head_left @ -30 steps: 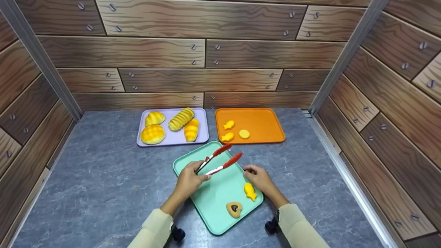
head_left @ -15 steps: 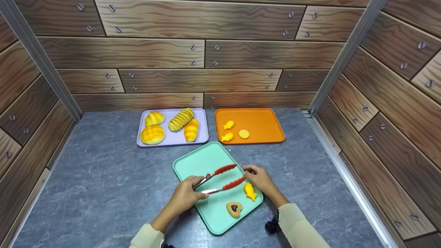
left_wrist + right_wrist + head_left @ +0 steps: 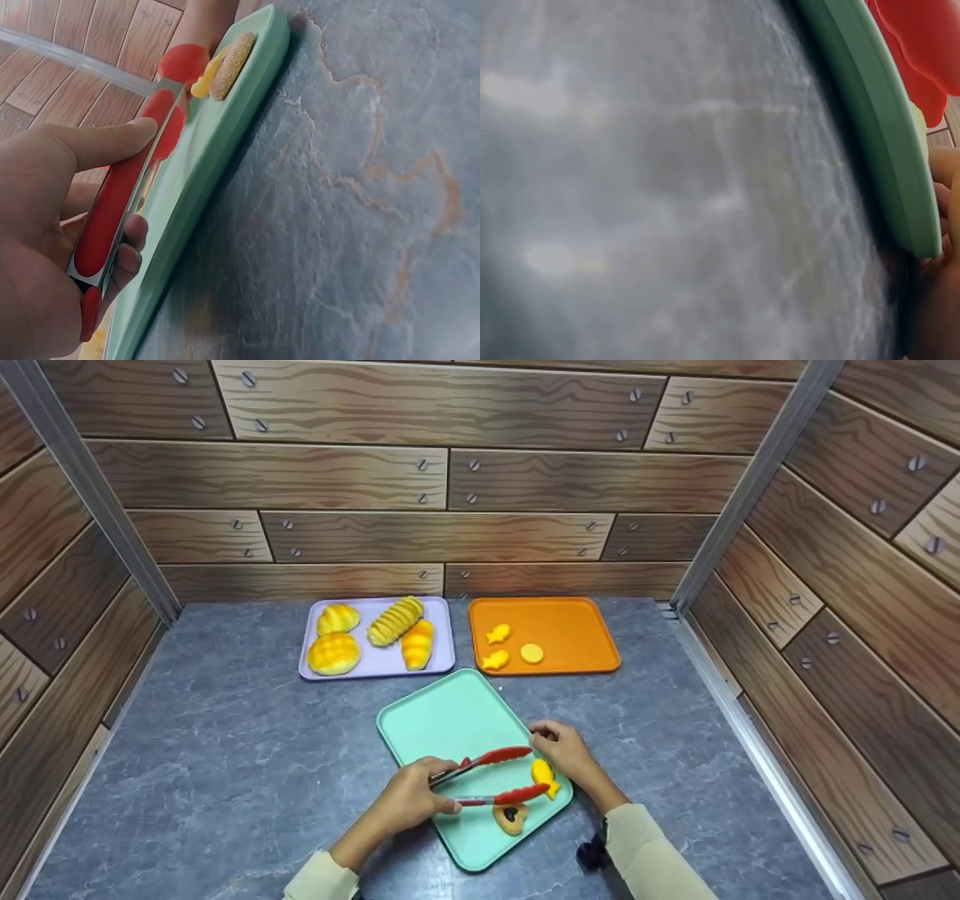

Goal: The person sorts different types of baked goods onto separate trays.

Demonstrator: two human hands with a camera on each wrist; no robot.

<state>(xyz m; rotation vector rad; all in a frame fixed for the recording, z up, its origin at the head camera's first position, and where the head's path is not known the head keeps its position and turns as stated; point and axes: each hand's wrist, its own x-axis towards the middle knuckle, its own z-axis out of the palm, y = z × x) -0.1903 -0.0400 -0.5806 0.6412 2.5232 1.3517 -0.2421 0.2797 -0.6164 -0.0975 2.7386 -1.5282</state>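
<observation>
My left hand (image 3: 411, 799) grips a pair of tongs (image 3: 519, 795) with red scalloped tips, spread apart over the mint green tray (image 3: 446, 712). The tips overlap a yellow fish-shaped piece (image 3: 541, 772) near the tray's right edge. Just below lies a heart-shaped cookie (image 3: 513, 823) with a dark centre, partly covered by the lower tong arm. In the left wrist view the thumb presses on the red tong handle (image 3: 124, 187), fingers curled beneath. My right hand (image 3: 568, 751) holds the tray's right rim with curled fingers; the right wrist view shows them at the tray wall (image 3: 885, 142).
Behind on the left stands a lilac tray (image 3: 360, 667) with several toy breads. Beside it, an orange tray (image 3: 577, 634) bears two small fish pieces (image 3: 496, 660) and a round yellow one (image 3: 532, 653). Wood-patterned walls (image 3: 360, 476) enclose the grey marbled table (image 3: 225, 750).
My left hand has brought the tongs toward me and to the right, from the tray's far part to over the fish piece and cookie. The right hand and tray have stayed in place.
</observation>
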